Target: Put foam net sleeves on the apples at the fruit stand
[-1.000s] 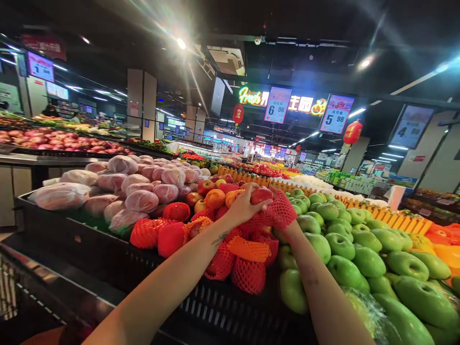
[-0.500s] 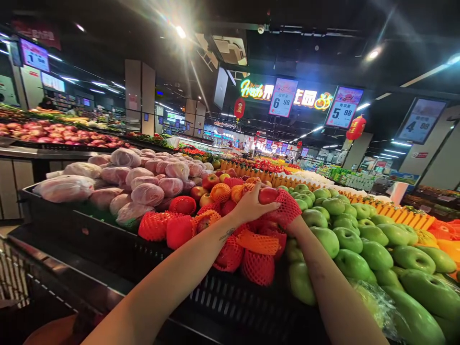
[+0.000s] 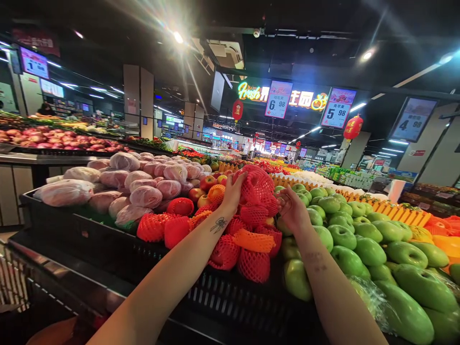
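Observation:
My left hand (image 3: pixel 234 194) is closed around the left side of a red apple in a red foam net (image 3: pixel 256 182), raised over the fruit pile. The net covers the apple, so little of its skin shows. My right hand (image 3: pixel 293 208) is just right of it, empty, its fingers loosely curled and apart. Whether its fingertips touch the net's edge I cannot tell. Below lie more apples in red foam nets (image 3: pixel 254 265), with a loose orange foam net (image 3: pixel 253 240) draped on top. Some bare red apples (image 3: pixel 207 183) sit behind my left wrist.
Green apples (image 3: pixel 373 251) fill the right side, with a crumpled clear plastic bag (image 3: pixel 375 299) among them. Film-wrapped pinkish fruit (image 3: pixel 145 195) is heaped at left. A black crate (image 3: pixel 230 294) edges the front. Price screens (image 3: pixel 278 99) hang overhead.
The red foam net that was over my right hand now covers the apple in my left hand. My right hand has come away to the right, its fingers now visible.

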The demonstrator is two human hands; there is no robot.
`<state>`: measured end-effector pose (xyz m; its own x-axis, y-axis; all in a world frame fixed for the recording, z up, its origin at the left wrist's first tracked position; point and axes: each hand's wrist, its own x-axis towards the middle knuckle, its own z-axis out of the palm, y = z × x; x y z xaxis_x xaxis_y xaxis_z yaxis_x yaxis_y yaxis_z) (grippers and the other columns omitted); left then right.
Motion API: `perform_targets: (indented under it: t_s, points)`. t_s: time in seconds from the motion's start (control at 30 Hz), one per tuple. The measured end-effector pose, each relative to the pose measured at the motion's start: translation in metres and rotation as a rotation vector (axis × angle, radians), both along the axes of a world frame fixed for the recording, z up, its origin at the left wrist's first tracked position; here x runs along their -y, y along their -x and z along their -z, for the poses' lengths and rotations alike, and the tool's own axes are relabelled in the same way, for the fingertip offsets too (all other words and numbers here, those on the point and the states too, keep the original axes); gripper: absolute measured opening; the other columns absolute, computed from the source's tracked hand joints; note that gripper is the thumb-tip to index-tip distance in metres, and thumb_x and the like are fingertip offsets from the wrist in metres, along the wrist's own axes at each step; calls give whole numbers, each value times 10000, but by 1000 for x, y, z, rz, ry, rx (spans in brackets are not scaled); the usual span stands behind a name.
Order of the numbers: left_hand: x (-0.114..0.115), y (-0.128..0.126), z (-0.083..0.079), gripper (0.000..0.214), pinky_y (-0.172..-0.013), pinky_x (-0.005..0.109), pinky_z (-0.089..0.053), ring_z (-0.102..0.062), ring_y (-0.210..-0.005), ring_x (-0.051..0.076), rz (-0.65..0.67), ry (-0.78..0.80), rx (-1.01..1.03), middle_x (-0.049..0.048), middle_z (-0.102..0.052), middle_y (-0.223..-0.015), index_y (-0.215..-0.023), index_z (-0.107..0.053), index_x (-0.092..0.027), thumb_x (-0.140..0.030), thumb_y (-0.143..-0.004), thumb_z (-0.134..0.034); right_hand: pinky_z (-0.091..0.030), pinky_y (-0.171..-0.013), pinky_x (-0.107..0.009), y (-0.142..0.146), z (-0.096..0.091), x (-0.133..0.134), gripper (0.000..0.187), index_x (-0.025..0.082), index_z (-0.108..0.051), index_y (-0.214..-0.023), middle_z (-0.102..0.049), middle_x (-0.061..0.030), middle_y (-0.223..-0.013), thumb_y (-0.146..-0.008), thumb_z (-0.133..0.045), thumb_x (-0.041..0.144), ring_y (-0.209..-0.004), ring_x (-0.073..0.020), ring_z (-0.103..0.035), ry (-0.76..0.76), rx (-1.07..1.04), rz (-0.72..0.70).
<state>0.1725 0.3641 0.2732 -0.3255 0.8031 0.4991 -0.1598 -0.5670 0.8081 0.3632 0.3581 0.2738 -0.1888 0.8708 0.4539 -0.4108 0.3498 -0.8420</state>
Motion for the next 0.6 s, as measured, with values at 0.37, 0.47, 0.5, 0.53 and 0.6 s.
perform_targets:
  t_s: [0.37,0.47,0.5,0.53,0.6]
  points:
    - [14,-17,5,442,-1013,381,-464,-631,-1058,241,150,-113,-376,70,-695,-1114,-1020,-674,-171,-487,-724,-763,-559,-954,-324,11,5,3,363,276,-775,-892,-778,27,-1055,-585,-936,383,-1049,-197,-690,-99,-56,-10]
    - [15,-16,4,419,-989,387,-483,-641,-1034,250,183,-80,-402,61,-716,-1046,-983,-705,-170,-505,-735,-744,-571,-886,-283,6,6,-3,294,256,-748,-776,-772,37,-924,-587,-939,375,-907,-156,-696,-116,-90,-33]
    - [15,-16,4,404,-980,389,-490,-644,-1031,253,200,-70,-393,62,-721,-1038,-975,-716,-173,-499,-737,-741,-576,-829,-265,5,8,-6,286,254,-742,-779,-765,43,-885,-607,-928,386,-832,-138,-688,-106,-92,-56]
    - [14,-16,4,383,-970,395,-498,-650,-1027,257,224,-57,-382,64,-728,-1037,-968,-727,-178,-485,-739,-739,-572,-779,-250,4,10,-9,280,250,-735,-787,-757,48,-854,-624,-919,385,-769,-123,-675,-91,-90,-83]
    - [13,-17,5,321,-935,421,-519,-669,-991,269,275,-53,-375,70,-741,-1008,-930,-748,-189,-457,-752,-732,-556,-722,-230,3,15,-15,273,240,-717,-788,-741,60,-806,-632,-912,351,-707,-108,-650,-58,-81,-142]
